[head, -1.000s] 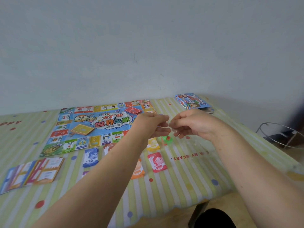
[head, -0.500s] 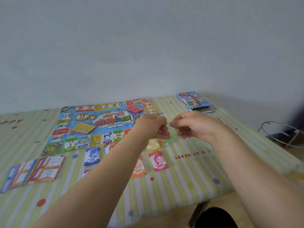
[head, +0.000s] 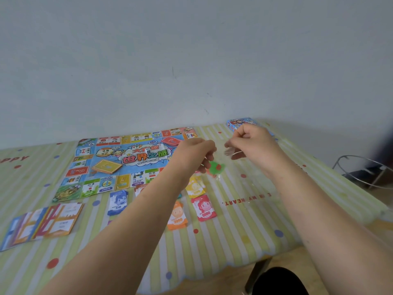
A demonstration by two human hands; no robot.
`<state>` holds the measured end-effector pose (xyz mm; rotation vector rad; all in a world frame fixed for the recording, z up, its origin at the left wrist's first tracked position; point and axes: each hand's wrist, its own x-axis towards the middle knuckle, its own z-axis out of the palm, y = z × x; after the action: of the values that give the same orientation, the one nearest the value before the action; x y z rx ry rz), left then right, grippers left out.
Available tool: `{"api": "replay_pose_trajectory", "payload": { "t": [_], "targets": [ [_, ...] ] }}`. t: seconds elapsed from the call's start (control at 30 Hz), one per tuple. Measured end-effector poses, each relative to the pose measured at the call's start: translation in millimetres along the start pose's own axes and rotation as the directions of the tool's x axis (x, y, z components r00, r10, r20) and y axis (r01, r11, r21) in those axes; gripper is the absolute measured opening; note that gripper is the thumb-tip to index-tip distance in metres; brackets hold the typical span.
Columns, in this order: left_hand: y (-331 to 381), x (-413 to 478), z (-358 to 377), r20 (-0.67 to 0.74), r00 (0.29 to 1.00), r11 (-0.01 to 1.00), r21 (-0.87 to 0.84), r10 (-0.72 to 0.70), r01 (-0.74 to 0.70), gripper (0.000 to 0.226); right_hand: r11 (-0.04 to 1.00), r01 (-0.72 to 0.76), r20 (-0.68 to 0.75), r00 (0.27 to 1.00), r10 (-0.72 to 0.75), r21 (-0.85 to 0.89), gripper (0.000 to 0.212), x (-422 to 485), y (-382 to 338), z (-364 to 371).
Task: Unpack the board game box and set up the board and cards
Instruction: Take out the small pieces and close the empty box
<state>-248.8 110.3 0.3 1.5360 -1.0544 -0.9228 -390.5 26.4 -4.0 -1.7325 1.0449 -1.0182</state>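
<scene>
Cards in a coloured fan (head: 42, 224) lie at the near left of the bench (head: 234, 241), on its striped, dotted cloth. Just beyond, toward the middle, play-money notes sit apart from one another: a blue note (head: 118, 202), an orange note (head: 177, 216), a red note (head: 204, 207) and a yellow note (head: 194, 187). Both hands are raised above these notes. The left hand (head: 195, 154) has its fingers curled, and the right hand (head: 253, 143) pinches with thumb and forefinger. Between them hangs a small clear bag (head: 215, 169) of green and orange pieces, which both seem to grip, though blur hides the exact hold. Farther back the game board (head: 127, 160) lies unfolded and flat, carrying a yellow card stack (head: 107, 166) and a red card stack (head: 172, 141). The game box (head: 240, 123) rests at the far right by the wall, partly behind the right hand.
</scene>
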Motion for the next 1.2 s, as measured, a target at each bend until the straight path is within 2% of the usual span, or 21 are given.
{"api": "replay_pose_trajectory", "payload": {
  "t": [0.07, 0.13, 0.2, 0.3, 0.37, 0.47, 0.63, 0.73, 0.9, 1.0, 1.1, 1.2],
  "targets": [
    [-1.9, 1.7, -2.0, -0.065, 0.991, 0.988, 0.108, 0.121, -0.113, 0.006, 1.000, -0.004, 0.027, 1.000, 0.005, -0.015, 0.007, 0.7, -2.4, -1.4],
    [-1.9, 2.2, -3.9, -0.115, 0.949, 0.927, 0.273, 0.295, -0.256, 0.015, 0.999, -0.020, 0.058, 0.998, 0.022, -0.038, 0.005, 1.9, -3.6, -1.2],
    [0.5, 1.6, -5.6, -0.046, 0.897, 0.832, 0.397, 0.439, -0.387, 0.030, 0.998, -0.053, 0.094, 0.994, 0.057, -0.039, 0.006, 3.6, -3.3, -0.4],
    [0.2, 3.8, -7.1, 0.096, 0.867, 0.701, 0.548, 0.489, -0.457, 0.041, 0.995, -0.100, 0.141, 0.985, 0.101, -0.011, 0.010, 4.8, -2.3, -1.6],
    [-2.3, 6.4, -7.3, 0.104, 0.859, 0.633, 0.632, 0.502, -0.447, 0.028, 0.994, -0.113, 0.147, 0.983, 0.112, 0.004, 0.011, 5.3, -1.5, -2.7],
    [-4.2, 9.6, -7.0, 0.106, 0.855, 0.625, 0.638, 0.507, -0.450, 0.005, 0.994, -0.095, 0.120, 0.989, 0.089, 0.048, 0.007, 4.7, -1.6, -2.5],
    [3.1, 19.1, -5.6, -0.010, 0.879, 0.746, 0.534, 0.476, -0.398, 0.008, 0.979, -0.143, 0.114, 0.985, 0.127, 0.148, 0.030, 7.6, -0.2, -1.5],
    [12.6, 27.6, -5.0, -0.079, 0.910, 0.797, 0.517, 0.407, -0.312, 0.010, 0.962, -0.203, 0.118, 0.976, 0.183, 0.182, 0.035, 10.0, 3.1, -3.6],
    [22.5, 42.4, -5.1, -0.177, 0.966, 0.966, 0.211, 0.188, -0.150, 0.012, 0.954, -0.266, 0.167, 0.956, 0.242, 0.141, 0.025, 10.2, 17.2, -6.3],
    [22.0, 52.1, -2.4, -0.194, 0.977, 0.996, 0.034, 0.086, -0.081, 0.013, 0.936, -0.275, 0.193, 0.953, 0.234, 0.219, 0.018, 12.3, 24.9, -4.7],
    [17.6, 61.8, 2.1, -0.184, 0.983, 0.987, -0.156, 0.008, -0.037, 0.012, 0.909, -0.286, 0.194, 0.952, 0.235, 0.302, 0.027, 15.0, 30.1, -2.3],
    [13.5, 70.6, 6.4, -0.159, 0.986, 0.962, -0.272, -0.053, 0.008, 0.010, 0.891, -0.262, 0.092, 0.965, 0.246, 0.371, 0.025, 23.2, 36.6, -3.0]
  ]
}}
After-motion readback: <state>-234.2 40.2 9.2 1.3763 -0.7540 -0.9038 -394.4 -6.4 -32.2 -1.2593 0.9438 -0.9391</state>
